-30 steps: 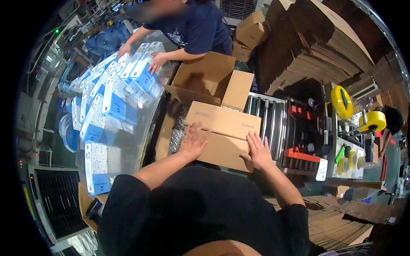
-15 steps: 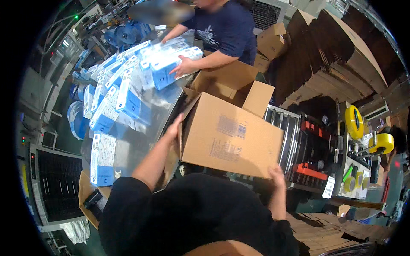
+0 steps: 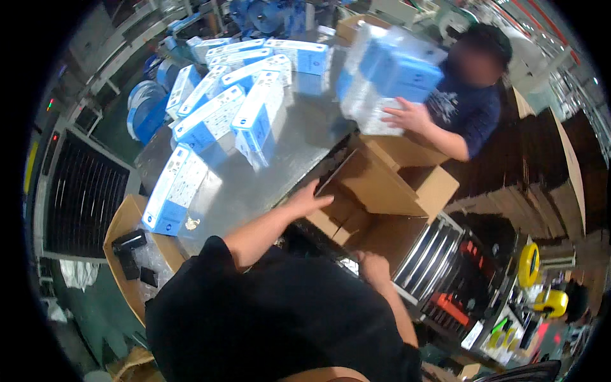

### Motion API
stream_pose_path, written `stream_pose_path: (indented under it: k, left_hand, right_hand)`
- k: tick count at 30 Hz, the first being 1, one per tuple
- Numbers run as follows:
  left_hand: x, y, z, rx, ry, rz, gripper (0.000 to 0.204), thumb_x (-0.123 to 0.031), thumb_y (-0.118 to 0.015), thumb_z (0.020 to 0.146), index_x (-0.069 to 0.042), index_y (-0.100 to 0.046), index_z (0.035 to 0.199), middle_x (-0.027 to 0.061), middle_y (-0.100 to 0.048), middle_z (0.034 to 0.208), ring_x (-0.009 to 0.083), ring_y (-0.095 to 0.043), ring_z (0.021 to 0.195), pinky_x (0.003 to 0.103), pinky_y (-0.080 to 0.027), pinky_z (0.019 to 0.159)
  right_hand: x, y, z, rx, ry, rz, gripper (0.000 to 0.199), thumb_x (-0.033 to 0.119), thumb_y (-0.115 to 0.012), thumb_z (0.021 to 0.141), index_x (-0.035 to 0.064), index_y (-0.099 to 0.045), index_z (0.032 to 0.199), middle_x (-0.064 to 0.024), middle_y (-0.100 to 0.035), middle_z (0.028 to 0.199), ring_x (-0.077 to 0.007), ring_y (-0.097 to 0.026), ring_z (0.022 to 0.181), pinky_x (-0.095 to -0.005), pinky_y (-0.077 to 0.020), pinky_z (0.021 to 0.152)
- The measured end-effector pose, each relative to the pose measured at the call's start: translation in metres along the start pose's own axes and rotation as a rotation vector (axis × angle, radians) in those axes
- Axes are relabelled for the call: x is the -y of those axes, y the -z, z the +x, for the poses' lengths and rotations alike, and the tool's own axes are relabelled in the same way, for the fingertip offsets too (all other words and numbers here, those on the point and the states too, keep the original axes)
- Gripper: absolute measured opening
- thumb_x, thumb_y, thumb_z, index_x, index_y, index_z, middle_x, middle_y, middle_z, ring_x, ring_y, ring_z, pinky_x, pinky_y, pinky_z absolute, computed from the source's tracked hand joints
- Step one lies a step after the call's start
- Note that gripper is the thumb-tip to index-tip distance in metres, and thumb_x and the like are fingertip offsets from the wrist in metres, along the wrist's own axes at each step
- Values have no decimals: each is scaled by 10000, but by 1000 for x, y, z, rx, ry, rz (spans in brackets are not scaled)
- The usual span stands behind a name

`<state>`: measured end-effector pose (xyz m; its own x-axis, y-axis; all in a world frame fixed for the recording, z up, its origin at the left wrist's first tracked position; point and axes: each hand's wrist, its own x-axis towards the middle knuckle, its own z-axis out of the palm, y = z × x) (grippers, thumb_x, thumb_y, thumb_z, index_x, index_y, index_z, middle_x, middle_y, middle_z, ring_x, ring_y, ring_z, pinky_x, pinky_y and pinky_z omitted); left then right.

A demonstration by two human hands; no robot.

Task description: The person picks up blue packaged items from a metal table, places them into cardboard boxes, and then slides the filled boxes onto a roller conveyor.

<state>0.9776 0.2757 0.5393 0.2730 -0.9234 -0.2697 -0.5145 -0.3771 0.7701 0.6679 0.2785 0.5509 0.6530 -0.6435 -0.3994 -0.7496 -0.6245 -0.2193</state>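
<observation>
An open brown cardboard carton stands in front of me, its top facing up and its inside showing. My left hand is at the carton's left edge, with thumb and fingers apart. My right hand is closed on the carton's near edge. Beyond it is a second open carton. Over that one, a co-worker's hand holds a blurred stack of blue-and-white boxes.
Several blue-and-white boxes lie on the metal table at left. A roller conveyor runs to the right of the carton. Yellow tape rolls are at far right, near stacked flat cardboard. A carton with dark items stands at lower left.
The near carton has turned from showing its printed side to showing its open inside. The co-worker has lifted a stack of boxes off the table to the right. My view has shifted.
</observation>
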Motion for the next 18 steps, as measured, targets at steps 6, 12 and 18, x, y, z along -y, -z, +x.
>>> stream_pose_path:
  k: [6, 12, 18]
  left_hand:
    - [85, 45, 35, 109, 272, 75, 666, -457, -647, 859, -15, -484, 1331, 229, -603, 1197, 380, -574, 1108, 434, -437, 968]
    - [117, 208, -77, -406, -65, 477, 856, -487, -786, 685, -135, -454, 1390, 221, -426, 1401, 389, -364, 1329, 504, -312, 1079]
    - [222, 319, -180, -488, 353, 613, 1010, -297, -842, 560, -258, -386, 1460, 200, -526, 1060, 391, -545, 1011, 427, -438, 918]
  right_hand:
    - [56, -88, -25, -354, 163, 0, 408, 317, -551, 889, 190, -578, 1276, -155, -613, 1219, -284, -564, 1169, -391, -428, 970]
    - [48, -42, 22, -216, -19, 594, 427, 267, -603, 880, 78, -569, 1262, -175, -563, 1286, -340, -504, 1199, -438, -396, 1001]
    - [193, 140, 201, -427, 621, 217, 528, 341, -642, 865, 98, -521, 1318, -109, -537, 1340, -334, -486, 1229, -495, -366, 1009]
